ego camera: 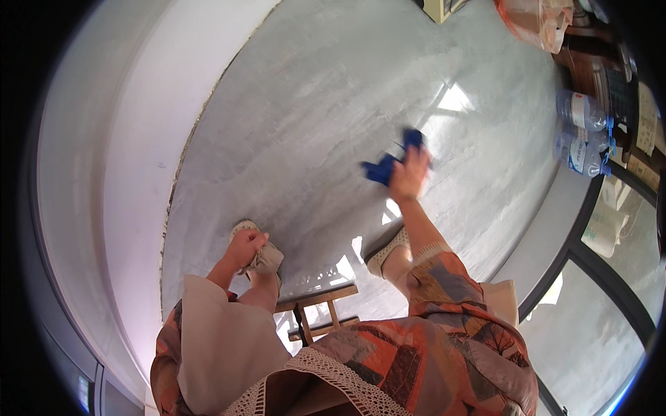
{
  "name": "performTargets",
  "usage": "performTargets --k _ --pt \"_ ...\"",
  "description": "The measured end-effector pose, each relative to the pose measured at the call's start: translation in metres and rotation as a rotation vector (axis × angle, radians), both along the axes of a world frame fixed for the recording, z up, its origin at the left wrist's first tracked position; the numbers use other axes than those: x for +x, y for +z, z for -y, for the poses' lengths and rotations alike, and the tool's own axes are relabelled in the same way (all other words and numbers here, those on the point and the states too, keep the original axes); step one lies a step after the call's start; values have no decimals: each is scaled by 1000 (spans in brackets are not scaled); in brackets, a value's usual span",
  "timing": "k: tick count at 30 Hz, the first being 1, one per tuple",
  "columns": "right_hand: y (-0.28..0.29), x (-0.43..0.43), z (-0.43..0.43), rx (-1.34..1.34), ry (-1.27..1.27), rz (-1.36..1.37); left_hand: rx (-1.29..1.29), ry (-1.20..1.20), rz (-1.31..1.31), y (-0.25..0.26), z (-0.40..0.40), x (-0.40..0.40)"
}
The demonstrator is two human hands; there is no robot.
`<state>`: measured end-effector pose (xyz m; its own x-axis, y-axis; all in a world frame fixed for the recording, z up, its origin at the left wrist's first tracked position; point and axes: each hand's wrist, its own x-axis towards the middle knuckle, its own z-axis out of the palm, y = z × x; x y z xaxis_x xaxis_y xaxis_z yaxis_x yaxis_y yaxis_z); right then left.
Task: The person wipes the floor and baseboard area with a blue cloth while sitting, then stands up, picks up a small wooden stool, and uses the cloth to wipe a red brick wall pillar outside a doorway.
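My right hand (410, 174) lies over a dark blue cloth (382, 169) on the grey, glossy floor (312, 130). Both look blurred, and part of the cloth is hidden under the palm and fingers. Bunched beige fabric (269, 258) is in my left hand (246, 249), just above my left shoe (244, 225) and shin. Whether that fabric is a loose cloth or part of the clothing I cannot tell. My right shoe (387, 252) rests on the floor beside my right forearm.
A low wooden stool (317, 301) stands between my legs. Along the left runs a white wall (151, 119). Plastic bottles (580, 135), a red-and-white plastic bag (541, 23) and dark-framed glass panels (583, 312) are on the right. A beige box-like object (438, 10) sits at the far edge.
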<state>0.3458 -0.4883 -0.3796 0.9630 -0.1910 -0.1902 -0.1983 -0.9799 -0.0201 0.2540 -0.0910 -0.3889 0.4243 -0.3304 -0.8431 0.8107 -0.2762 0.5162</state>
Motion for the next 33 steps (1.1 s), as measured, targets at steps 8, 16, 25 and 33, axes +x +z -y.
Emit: performTargets --k 8,16,25,33 --pt "-53 56 180 -134 -1202 130 -20 -54 0 -6 5 2" --pt "-48 245 -10 -121 -131 309 -21 -123 -11 -18 10 7" --pt "-2 85 -172 127 466 -59 -6 -68 -2 -6 7 7" --pt "-29 -53 -9 135 55 113 38 -102 126 -13 0 -5"
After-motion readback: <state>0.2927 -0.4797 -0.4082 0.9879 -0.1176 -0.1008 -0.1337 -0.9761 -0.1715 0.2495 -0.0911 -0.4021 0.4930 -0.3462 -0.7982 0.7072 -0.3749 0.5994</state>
